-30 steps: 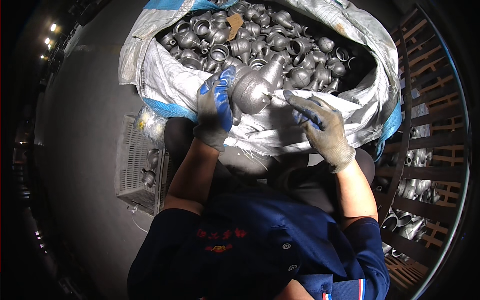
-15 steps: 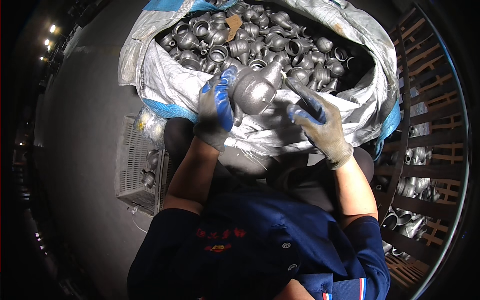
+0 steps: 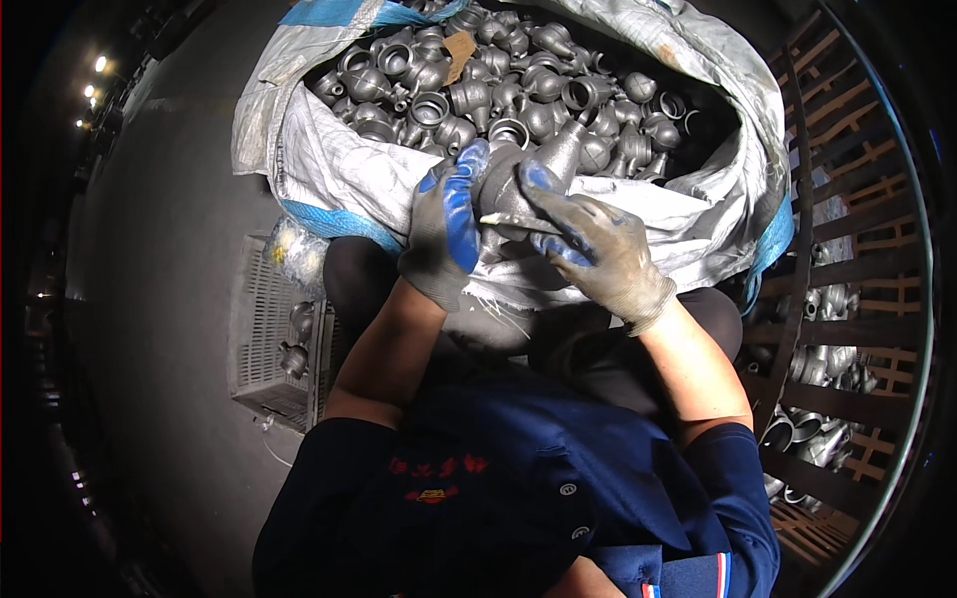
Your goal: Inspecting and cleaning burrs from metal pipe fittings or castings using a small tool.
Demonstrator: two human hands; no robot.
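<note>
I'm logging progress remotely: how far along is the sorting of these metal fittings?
Done: only a few fittings lie in the white crate on the left. In hand: the left hand and right hand hold one grey fitting over the sack's rim. Left: the sack is heaped with fittings, so most remains.

We wear a dark navy short-sleeved work shirt with small red embroidered marks on the chest, round buttons and a red-and-white stripe at five o'clock; our left hand and right hand are in grey knit gloves with blue-coated fingers.
</note>
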